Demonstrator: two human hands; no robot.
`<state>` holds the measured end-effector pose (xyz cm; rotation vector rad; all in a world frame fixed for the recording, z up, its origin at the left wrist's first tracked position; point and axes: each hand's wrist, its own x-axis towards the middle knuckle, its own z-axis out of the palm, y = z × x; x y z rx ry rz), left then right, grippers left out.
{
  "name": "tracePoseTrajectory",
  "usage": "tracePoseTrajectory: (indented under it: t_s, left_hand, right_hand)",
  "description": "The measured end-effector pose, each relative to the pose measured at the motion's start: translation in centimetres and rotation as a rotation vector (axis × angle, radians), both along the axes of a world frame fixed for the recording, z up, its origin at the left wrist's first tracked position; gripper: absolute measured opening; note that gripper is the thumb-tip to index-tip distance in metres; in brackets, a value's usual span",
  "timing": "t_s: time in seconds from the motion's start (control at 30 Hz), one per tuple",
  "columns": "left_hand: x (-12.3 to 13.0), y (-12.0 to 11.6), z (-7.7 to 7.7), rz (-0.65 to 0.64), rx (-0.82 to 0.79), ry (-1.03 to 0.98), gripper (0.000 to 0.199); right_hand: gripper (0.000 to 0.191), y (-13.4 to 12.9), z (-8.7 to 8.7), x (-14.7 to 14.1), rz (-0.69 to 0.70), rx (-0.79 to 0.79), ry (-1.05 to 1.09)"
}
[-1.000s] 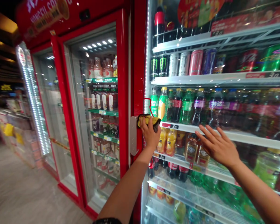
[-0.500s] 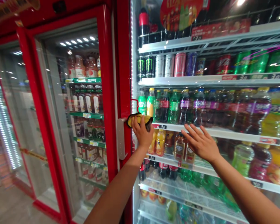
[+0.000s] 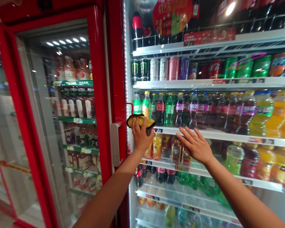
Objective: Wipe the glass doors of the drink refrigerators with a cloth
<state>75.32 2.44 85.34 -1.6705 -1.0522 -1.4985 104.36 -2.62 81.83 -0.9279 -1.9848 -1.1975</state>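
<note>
My left hand [image 3: 141, 136] presses a folded yellow cloth [image 3: 142, 122] with dark edging against the glass door of a drinks fridge. Its fingers curl over the cloth, just right of the door handle [image 3: 116, 144]. Farther right, my right hand [image 3: 196, 146] lies open with its fingers spread, apparently flat on the same glass, and holds nothing. Behind the glass, a green bottle with a yellow cap [image 3: 146, 104] shows just above the cloth. Juice bottles [image 3: 157, 147] are partly hidden by my left hand.
Shelves of cans [image 3: 174, 68] and soda bottles [image 3: 244, 110] fill the fridge behind the glass. A red door frame [image 3: 117, 79] runs down its left side. Left of it stands another fridge with a red-framed glass door [image 3: 95, 95] and bottled drinks inside.
The view has turned a little to the right, so the fridges sit farther left. My left hand and the cloth have slid slightly right, away from the handle. My right hand keeps about its place.
</note>
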Motion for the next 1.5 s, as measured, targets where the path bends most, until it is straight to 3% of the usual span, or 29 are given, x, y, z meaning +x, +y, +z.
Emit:
tracePoseTrajectory:
  t_s: [0.07, 0.13, 0.2, 0.3, 0.37, 0.4, 0.47, 0.57, 0.63, 0.67, 0.73, 0.83, 0.9, 0.97, 1.03, 1.13, 1.2, 1.23, 1.3, 1.4, 1.47, 1.5]
  left_hand:
    - [3.0, 0.2, 2.5, -0.028, 0.016, -0.033, 0.063]
    - [4.6, 0.0, 2.6, -0.067, -0.005, 0.041, 0.063]
    - [4.2, -0.6, 0.6, -0.101, -0.039, 0.194, 0.067]
    - [0.9, -1.3, -3.7, -0.170, -0.082, 0.537, 0.076]
    - [-1.0, -1.3, -4.9, -0.192, -0.124, 0.661, 0.077]
    - [-1.5, -1.2, -4.6, -0.181, -0.136, 0.643, 0.077]
    - [-0.8, -0.8, -2.5, -0.124, -0.121, 0.435, 0.073]
    - [3.0, -0.3, 1.8, -0.051, -0.032, 0.009, 0.065]
    - [5.7, -0.4, 3.0, -0.054, -0.004, -0.054, 0.063]
    - [6.6, -0.6, 2.7, -0.065, -0.008, -0.009, 0.064]
    - [7.4, -1.2, 0.5, -0.098, -0.047, 0.182, 0.069]
    - [5.9, -2.1, -4.3, -0.190, -0.149, 0.575, 0.076]
    - [4.2, -2.4, -5.9, -0.251, -0.207, 0.784, 0.076]
    - [3.4, -2.3, -5.2, -0.238, -0.217, 0.770, 0.074]
    - [4.3, -1.9, -2.6, -0.158, -0.167, 0.515, 0.069]
    - [8.3, -1.6, 1.6, -0.068, -0.062, 0.078, 0.063]
    - [11.1, -1.7, 2.3, -0.075, -0.046, 0.031, 0.063]
    - [12.0, -1.9, 1.8, -0.093, -0.057, 0.087, 0.065]
    - [12.5, -2.4, -0.8, -0.160, -0.098, 0.306, 0.070]
    - [10.4, -3.2, -5.1, -0.297, -0.177, 0.713, 0.075]
    - [8.9, -3.4, -6.0, -0.308, -0.223, 0.824, 0.075]
    - [8.5, -3.3, -5.6, -0.279, -0.231, 0.794, 0.075]
  right_hand:
    - [0.073, 0.0, 0.0, 0.1, -0.002, -0.014, -0.006]
    - [0.073, 0.0, 0.0, 0.3, 0.004, -0.024, -0.017]
    - [0.074, 0.2, -0.1, 0.6, 0.021, -0.010, -0.026]
    - [0.074, 0.7, -0.5, 0.9, 0.060, 0.047, 0.007]
    - [0.073, 1.1, -0.7, 1.0, 0.091, 0.078, 0.053]
    - [0.072, 1.2, -0.8, 0.9, 0.105, 0.086, 0.072]
    - [0.069, 1.2, -0.6, 0.8, 0.126, 0.089, 0.089]
    - [0.061, 0.4, 0.1, 0.9, 0.118, 0.054, 0.058]
    - [0.054, -0.8, 0.6, 1.4, 0.085, 0.006, 0.000]
    - [0.051, -1.5, 0.7, 1.8, 0.066, -0.016, -0.035]
    - [0.044, -3.1, 0.7, 3.0, 0.035, -0.038, -0.099]
    - [0.036, -5.2, 0.1, 5.3, 0.011, -0.032, -0.132]
    - [0.035, -6.0, -0.3, 6.8, -0.014, -0.038, -0.119]
    - [0.038, -6.3, -0.5, 8.1, -0.051, -0.053, -0.090]
    - [0.042, -6.2, -0.6, 8.8, -0.086, -0.069, -0.053]
    - [0.047, -6.0, -0.7, 8.8, -0.097, -0.080, -0.010]
    - [0.049, -6.0, -0.9, 8.6, -0.084, -0.080, 0.001]
    - [0.050, -6.0, -0.9, 8.6, -0.079, -0.082, 0.001]
    - [0.052, -6.3, -1.0, 8.8, -0.076, -0.098, -0.019]
    - [0.048, -7.0, -1.0, 10.1, -0.077, -0.124, -0.070]
    - [0.044, -7.4, -0.9, 11.4, -0.084, -0.130, -0.077]
    - [0.044, -7.6, -0.9, 12.0, -0.093, -0.132, -0.067]
